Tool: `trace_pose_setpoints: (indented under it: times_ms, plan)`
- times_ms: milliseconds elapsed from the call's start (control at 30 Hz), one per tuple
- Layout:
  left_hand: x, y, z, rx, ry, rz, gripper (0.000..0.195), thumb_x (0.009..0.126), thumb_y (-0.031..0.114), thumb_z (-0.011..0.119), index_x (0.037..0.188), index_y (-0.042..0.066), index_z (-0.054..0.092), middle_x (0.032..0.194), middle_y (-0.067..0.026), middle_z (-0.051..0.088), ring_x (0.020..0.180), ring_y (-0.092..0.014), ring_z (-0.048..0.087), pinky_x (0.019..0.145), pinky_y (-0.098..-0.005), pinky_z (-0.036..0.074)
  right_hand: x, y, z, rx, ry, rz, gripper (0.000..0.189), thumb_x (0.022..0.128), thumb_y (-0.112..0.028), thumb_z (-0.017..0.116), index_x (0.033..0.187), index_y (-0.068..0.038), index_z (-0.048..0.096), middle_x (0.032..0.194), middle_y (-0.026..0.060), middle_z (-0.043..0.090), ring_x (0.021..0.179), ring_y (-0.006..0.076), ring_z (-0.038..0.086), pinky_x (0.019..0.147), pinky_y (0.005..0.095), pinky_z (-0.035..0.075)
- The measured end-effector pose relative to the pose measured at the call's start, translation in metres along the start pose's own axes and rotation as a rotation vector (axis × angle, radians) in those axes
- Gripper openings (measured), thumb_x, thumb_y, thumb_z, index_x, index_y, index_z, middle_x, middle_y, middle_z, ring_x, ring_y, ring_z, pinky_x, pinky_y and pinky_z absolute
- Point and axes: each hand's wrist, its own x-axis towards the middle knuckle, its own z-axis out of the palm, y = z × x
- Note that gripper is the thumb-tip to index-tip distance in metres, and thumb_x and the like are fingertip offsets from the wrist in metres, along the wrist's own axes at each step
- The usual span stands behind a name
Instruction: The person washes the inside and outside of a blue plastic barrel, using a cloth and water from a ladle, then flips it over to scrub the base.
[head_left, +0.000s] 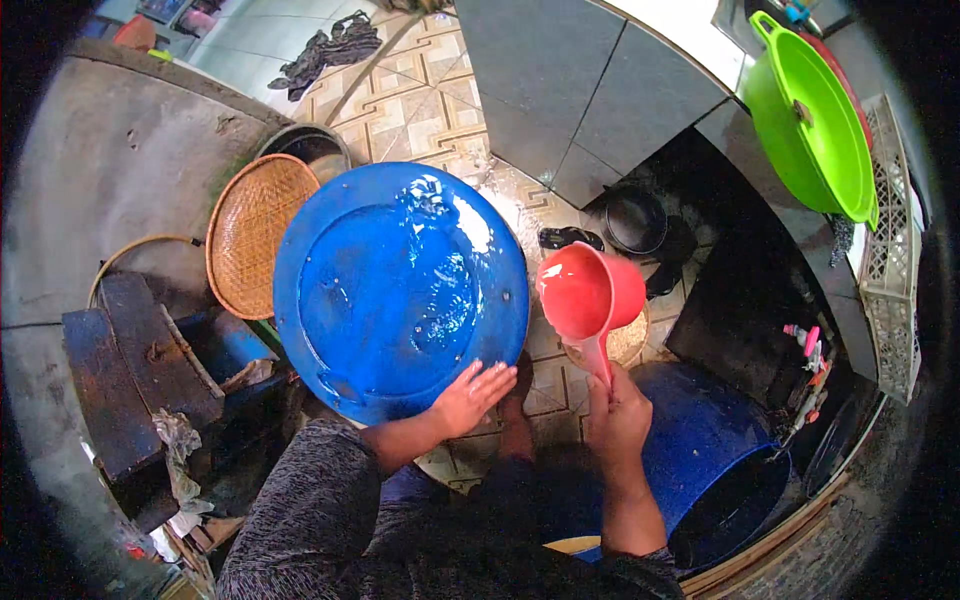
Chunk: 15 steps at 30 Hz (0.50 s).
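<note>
My left hand (474, 397) lies flat, fingers extended, on the near right rim of a round blue plastic drum end or lid (360, 277); which of the two it is I cannot tell. Water glistens across its recessed face and on its far right rim. In my right hand (621, 409) is the handle of a red plastic water dipper (581, 289), raised to the right of the blue disc and not touching it. The dipper's mouth is tilted toward the left, and its inside shines wet.
Left of the disc stand a woven bamboo tray (259, 232) and dark wooden boards (131, 367). A large blue barrel (697, 442) and taps (814, 367) are at right. Beyond lie a black bucket (636, 217), a sandal (570, 238) and a green basin (817, 127).
</note>
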Motion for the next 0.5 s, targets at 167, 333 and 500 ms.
trace_pose_setpoints:
  times_ms: [167,333,500]
  plan:
    - [-0.051,0.015,0.011,-0.064,-0.07,0.073,0.092,0.079,0.046,0.071,0.154,0.012,0.029,0.162,-0.0049,0.023,0.148,-0.022,0.023,0.118,-0.0464,0.022,0.01,-0.007,0.005,-0.034,0.002,0.002,0.02,0.09,-0.012,0.065,0.108,-0.003,0.066,0.084,0.0214,0.067,0.077,0.0364,0.069,0.069,0.0402,0.053]
    - [-0.058,0.024,0.011,-0.209,-0.104,0.084,0.081,0.088,0.05,0.061,0.154,0.014,0.03,0.161,-0.0039,0.027,0.147,-0.02,0.027,0.117,-0.052,0.02,0.017,-0.01,0.007,-0.042,-0.037,-0.034,0.025,0.09,-0.013,0.063,0.113,-0.003,0.063,0.089,0.0229,0.068,0.082,0.0414,0.068,0.07,0.0461,0.055]
    - [-0.035,0.022,0.012,-0.314,-0.02,0.01,0.075,0.092,0.052,0.055,0.154,0.016,0.031,0.16,-0.0038,0.029,0.146,-0.02,0.031,0.115,-0.0601,0.019,0.014,-0.014,0.008,-0.016,-0.021,-0.06,0.023,0.09,-0.012,0.063,0.111,-0.003,0.063,0.088,0.0215,0.069,0.08,0.04,0.069,0.069,0.0451,0.055]
